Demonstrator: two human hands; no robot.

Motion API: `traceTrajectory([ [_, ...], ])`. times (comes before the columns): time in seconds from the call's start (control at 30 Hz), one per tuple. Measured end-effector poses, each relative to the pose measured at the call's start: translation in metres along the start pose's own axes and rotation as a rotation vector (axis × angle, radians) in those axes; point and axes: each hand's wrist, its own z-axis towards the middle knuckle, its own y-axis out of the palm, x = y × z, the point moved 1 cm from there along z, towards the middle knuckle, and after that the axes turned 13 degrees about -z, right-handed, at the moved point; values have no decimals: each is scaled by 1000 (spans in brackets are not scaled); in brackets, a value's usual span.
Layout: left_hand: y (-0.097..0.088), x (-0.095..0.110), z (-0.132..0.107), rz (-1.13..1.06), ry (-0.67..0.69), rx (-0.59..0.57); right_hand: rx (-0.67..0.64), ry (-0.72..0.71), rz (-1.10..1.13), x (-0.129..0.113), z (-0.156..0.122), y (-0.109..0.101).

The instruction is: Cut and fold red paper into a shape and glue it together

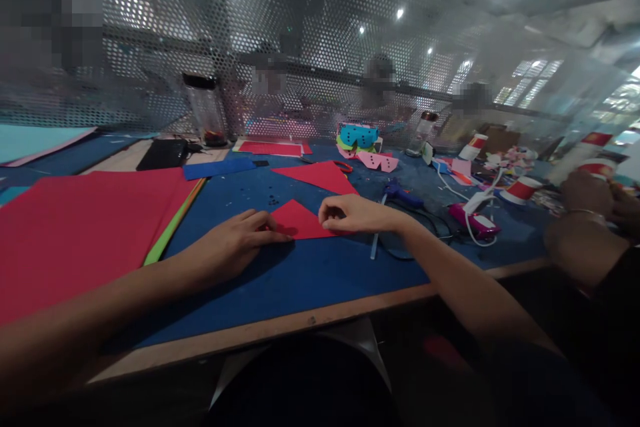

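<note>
A small red paper triangle (299,220) lies on the blue table mat (300,280) in front of me. My left hand (235,240) lies flat, fingers stretched out, with its fingertips pressing the triangle's left edge. My right hand (350,215) rests on the triangle's right corner with its fingers curled in a pinch on the paper. A second, larger red triangle (320,177) lies a little farther back.
A stack of red sheets (80,227) covers the left. A blue glue gun (400,193), a pink device with white cable (475,220), paper masks (370,147) and red-white cups (520,188) lie behind. Another person's hands (585,213) work at the right. A perforated screen (300,47) closes the back.
</note>
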Motion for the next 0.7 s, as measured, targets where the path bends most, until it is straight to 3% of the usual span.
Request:
traceTrajectory([
  [0.1,-1,4,1,0,-33,-4,96,-85,9,-8,8,14],
  [0.27,-1,13,11,-60,-104,26,82,-83,-67,-9,18,30],
  [0.53,12,16,42,-57,-367,83,94,-75,-101,-8,18,32],
  [0.7,12,21,48,-95,-522,110,108,-96,-98,-6,19,33],
])
